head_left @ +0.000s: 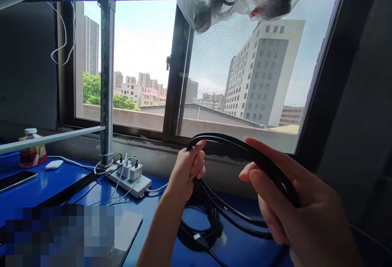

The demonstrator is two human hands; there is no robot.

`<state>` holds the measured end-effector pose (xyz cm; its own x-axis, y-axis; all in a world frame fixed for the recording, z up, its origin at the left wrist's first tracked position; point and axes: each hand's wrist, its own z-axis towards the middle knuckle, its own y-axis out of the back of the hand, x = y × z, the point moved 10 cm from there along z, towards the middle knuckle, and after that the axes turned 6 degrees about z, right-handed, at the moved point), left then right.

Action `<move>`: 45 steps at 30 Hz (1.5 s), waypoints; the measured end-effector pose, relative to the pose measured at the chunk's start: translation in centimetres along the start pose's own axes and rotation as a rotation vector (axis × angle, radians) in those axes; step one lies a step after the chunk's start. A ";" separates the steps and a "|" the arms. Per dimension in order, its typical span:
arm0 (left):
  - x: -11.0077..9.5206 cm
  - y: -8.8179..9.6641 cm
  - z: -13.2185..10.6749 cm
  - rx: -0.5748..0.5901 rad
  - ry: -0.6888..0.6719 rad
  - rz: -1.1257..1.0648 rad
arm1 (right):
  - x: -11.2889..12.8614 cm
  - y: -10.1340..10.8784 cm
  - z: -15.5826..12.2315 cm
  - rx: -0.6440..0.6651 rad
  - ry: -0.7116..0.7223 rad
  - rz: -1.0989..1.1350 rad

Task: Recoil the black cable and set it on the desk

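Note:
A looped bundle of black cable [225, 138] arches between my two hands, above the blue desk. My left hand [190, 169] is closed in a fist around the left end of the loop. My right hand [301, 205], nearer the camera, has the cable lying between its thumb and fingers, with the fingers curled about it. Lower strands sag from my left hand towards my right palm. Beneath my left hand a black cable coil [180, 236] lies on the desk, beside a plug with a light metal end [200, 240].
On the left stand a power strip [131, 181] with several chargers, a bottle [32, 152], a white mouse-like object [54, 165] and a phone [18, 180]. A metal post [106, 75] rises before the window. A flat dark-edged device [128, 230] lies front left, partly pixelated. Plastic bags [202, 14] hang above.

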<state>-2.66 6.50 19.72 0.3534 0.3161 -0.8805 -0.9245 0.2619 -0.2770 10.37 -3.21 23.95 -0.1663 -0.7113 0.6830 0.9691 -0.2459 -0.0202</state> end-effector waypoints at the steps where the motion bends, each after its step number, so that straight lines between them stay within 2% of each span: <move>1: 0.5 -0.4 0.2 0.020 0.013 0.016 | 0.0 0.4 0.0 -0.022 0.001 0.000; 6: 3.6 -1.9 1.3 0.078 0.101 0.238 | 0.3 3.5 -0.5 -0.315 0.035 0.021; 8: 5.0 -2.2 1.5 0.099 0.156 0.378 | 0.2 4.1 -0.9 -0.430 0.027 0.035; 10: 6.8 -2.7 1.2 0.174 0.270 0.511 | 0.2 4.2 -1.3 -0.510 0.004 0.036; 12: 8.9 -3.7 0.3 0.332 0.431 0.570 | 0.3 4.1 -1.8 -0.577 0.003 0.016; 13: 9.8 -4.5 -0.5 0.451 0.505 0.570 | 0.5 4.1 -2.0 -0.595 0.019 0.004; 15: 10.8 -6.5 -2.7 0.773 0.613 0.532 | 0.6 3.5 -2.0 -0.554 0.056 -0.003; 17: 10.7 -8.2 -5.2 1.089 0.646 0.469 | 0.6 2.6 -1.6 -0.462 0.092 0.015; 18: 10.4 -8.6 -5.8 1.172 0.638 0.430 | 0.6 2.4 -1.5 -0.446 0.117 0.025; 19: 10.2 -8.7 -5.9 1.196 0.619 0.397 | 0.8 2.5 -1.5 -0.463 0.146 0.036; 21: 10.1 -8.6 -4.9 1.118 0.578 0.350 | 1.1 3.1 -1.8 -0.556 0.208 0.065; 23: 10.4 -8.0 -3.5 0.966 0.554 0.326 | 1.2 3.4 -2.0 -0.614 0.238 0.107; 25: 10.4 -7.1 -1.9 0.791 0.502 0.336 | 1.2 3.6 -1.8 -0.613 0.269 0.151; 28: 8.7 -6.0 0.4 0.535 0.302 0.344 | 1.1 3.9 -1.5 -0.602 0.337 0.219; 32: 6.5 -5.1 1.8 0.323 0.106 0.063 | -0.3 4.4 -0.3 -0.615 0.352 0.345; 35: 5.8 -3.9 2.6 0.183 0.041 -0.169 | -3.0 4.5 1.1 -0.641 0.229 0.419; 37: 5.4 -2.9 3.0 0.102 -0.006 -0.248 | -5.1 4.1 2.1 -0.619 0.118 0.426; 40: 4.2 -1.5 3.3 0.032 -0.101 -0.266 | -7.3 3.3 3.2 -0.532 0.029 0.403; 42: 3.5 -0.9 3.5 0.033 -0.142 -0.234 | -8.1 2.7 3.6 -0.468 0.003 0.348; 45: 2.9 -0.2 3.6 0.056 -0.150 -0.140 | -8.0 2.2 3.8 -0.416 0.020 0.174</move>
<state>-0.90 10.61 18.57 0.4989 0.4046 -0.7664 -0.8571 0.3615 -0.3670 14.49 4.46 21.18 -0.0152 -0.7768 0.6295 0.8276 -0.3630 -0.4280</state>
